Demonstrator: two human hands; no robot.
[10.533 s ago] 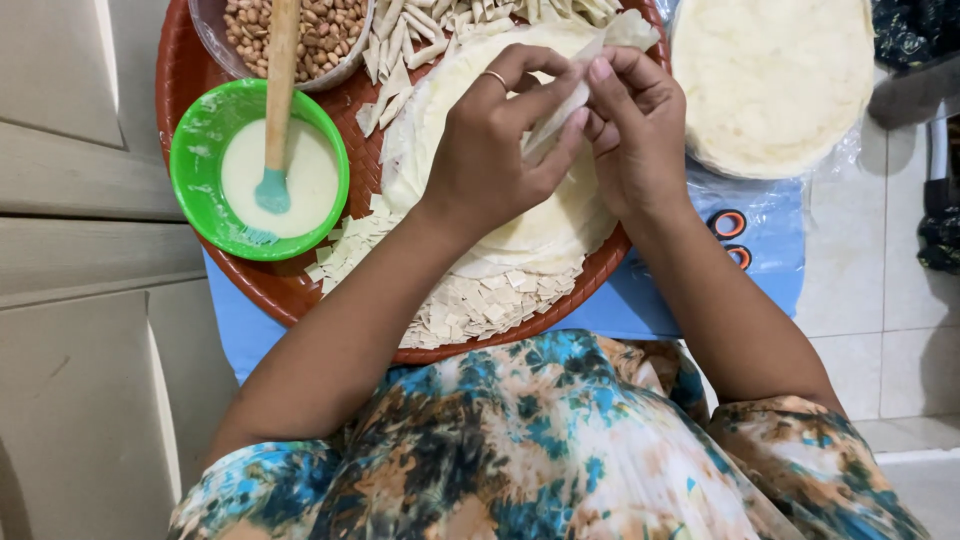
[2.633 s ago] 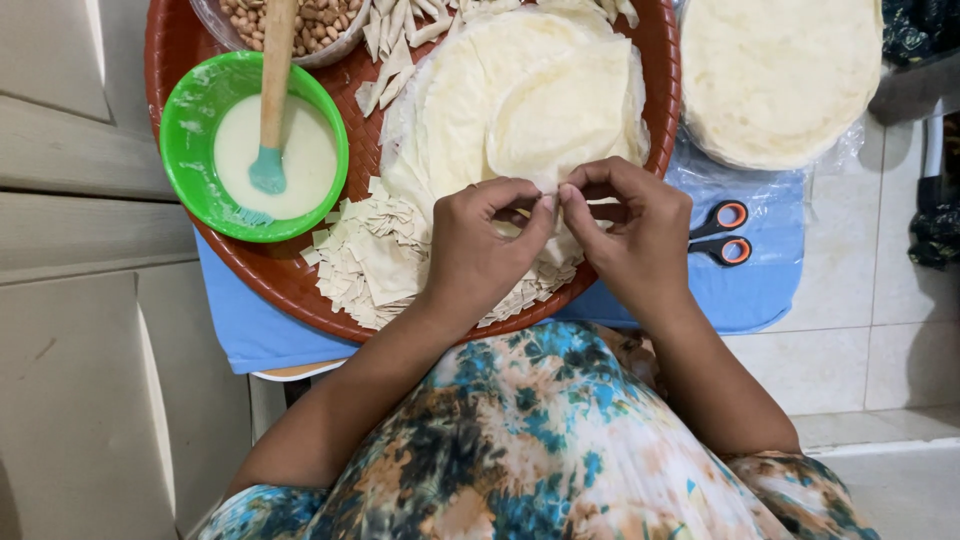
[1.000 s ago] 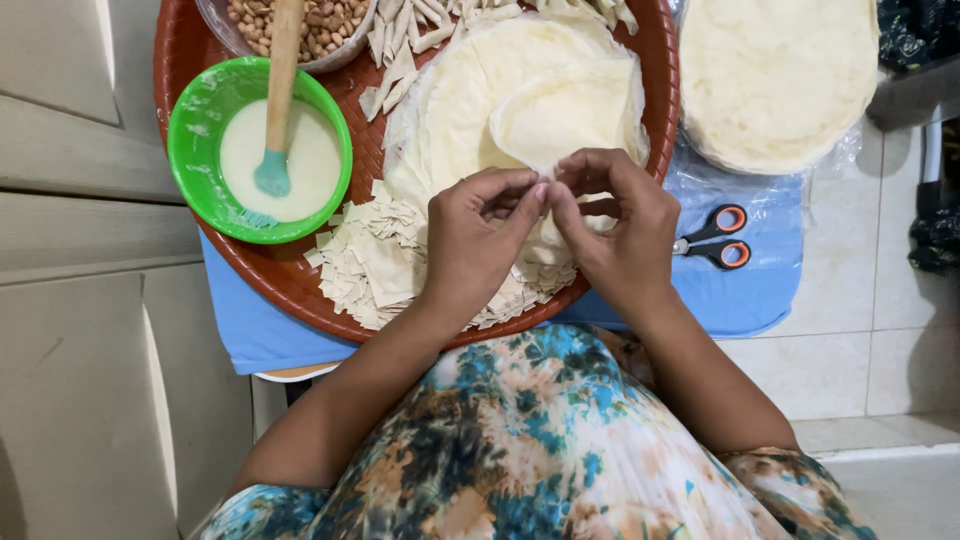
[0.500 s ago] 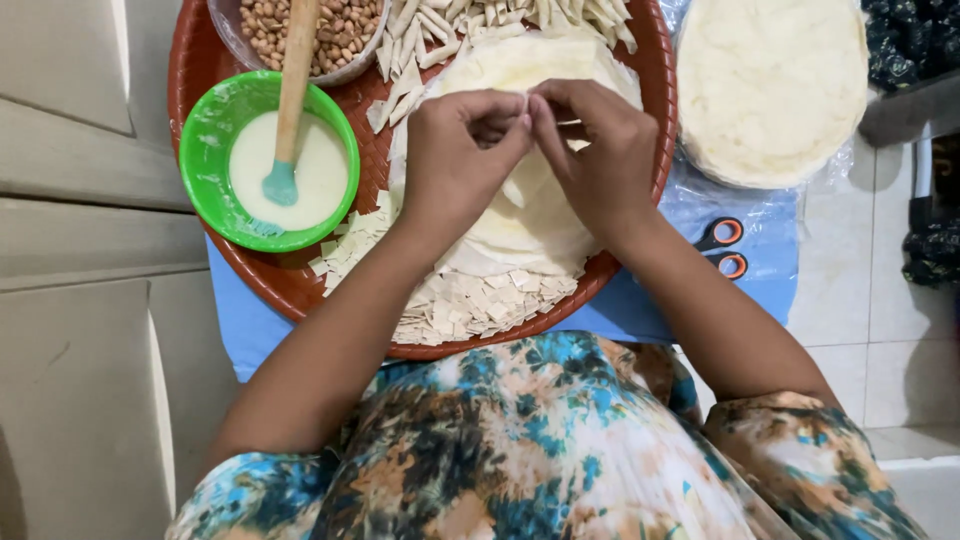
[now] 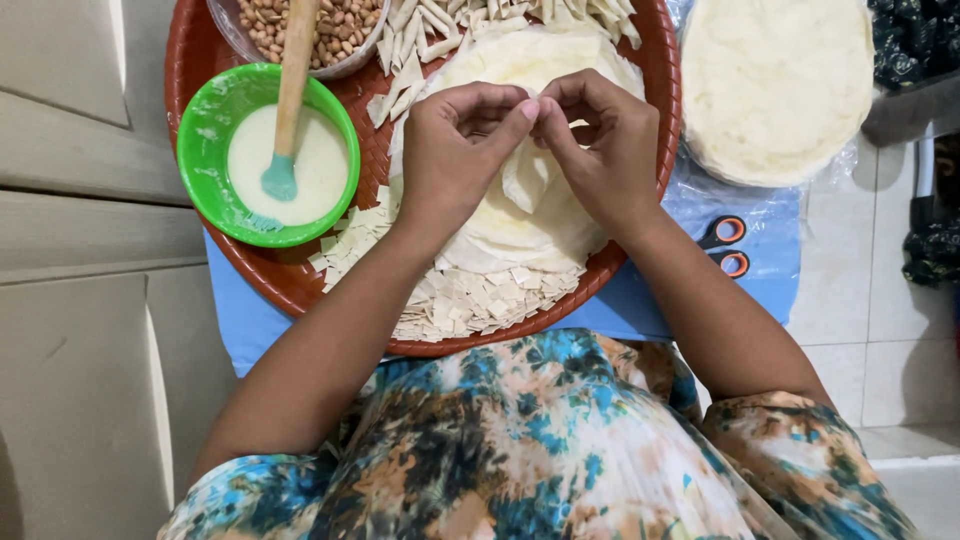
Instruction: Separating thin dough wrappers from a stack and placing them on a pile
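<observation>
Seen from above, a person in a floral blue, brown and white garment (image 5: pixel 540 450) sat nearest the camera, both forearms reaching away over a round reddish woven tray (image 5: pixel 300 285). At the tray's near rim lay a heap of small pale pastry squares (image 5: pixel 470 300). Beyond them, the left hand (image 5: pixel 455 150) and right hand (image 5: pixel 600 150) met over a stack of thin round pastry sheets (image 5: pixel 520 230). Thumbs and forefingers of both hands were pressed together, pinching the top edge of a small pastry piece (image 5: pixel 527 175), which hung folded just below the fingertips and between the palms. How the piece was folded inside the pinch was hidden by the fingers.

To the left stood a green bowl (image 5: pixel 205 170) of white paste holding a wooden-handled teal brush (image 5: pixel 285 120). Farther off, cut pastry strips (image 5: pixel 420 30) and a bowl of peanuts (image 5: pixel 335 25) were cropped by the top edge. To the right, off the tray, lay orange-handled scissors (image 5: pixel 730 250), blades hidden behind the right forearm, and another stack of pale sheets (image 5: pixel 780 85).
</observation>
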